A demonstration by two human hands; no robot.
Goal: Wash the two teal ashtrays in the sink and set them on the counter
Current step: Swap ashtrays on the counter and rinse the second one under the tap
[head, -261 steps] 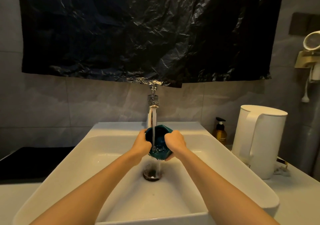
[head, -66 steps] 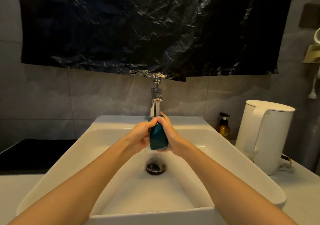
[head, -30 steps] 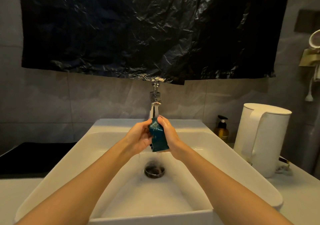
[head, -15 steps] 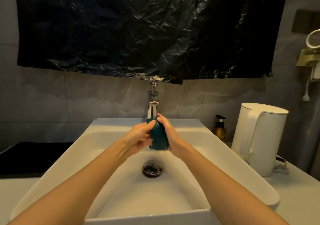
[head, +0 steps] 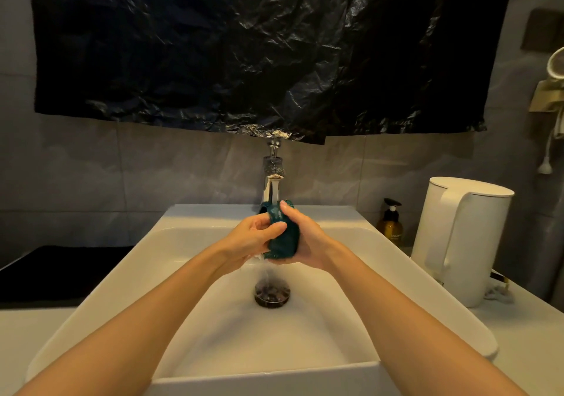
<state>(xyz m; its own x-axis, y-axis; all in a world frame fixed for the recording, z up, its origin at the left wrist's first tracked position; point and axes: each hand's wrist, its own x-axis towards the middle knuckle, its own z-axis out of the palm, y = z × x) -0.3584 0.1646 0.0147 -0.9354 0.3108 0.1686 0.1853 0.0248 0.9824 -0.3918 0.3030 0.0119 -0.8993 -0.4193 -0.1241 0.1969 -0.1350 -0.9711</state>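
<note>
The teal glazed ashtray [head: 282,238] stands on edge between both hands above the basin of the white rectangular ceramic sink [head: 128,261], just under the spout of the chrome faucet [head: 272,179]. The right hand [head: 308,240] cups its far side with fingertips curled over the top rim. The left hand [head: 254,241] grips the near side, its thumb now lying across the teal face, lower than half a second ago when it reached the top edge. Several seconds back the bowl faced the camera. Water now falls in a thicker stream from under the ashtray onto the dark round drain [head: 272,295]. On the pale tabletop [head: 534,334] at right stand a white electric kettle [head: 470,237] and an amber pump bottle [head: 390,224].
</note>
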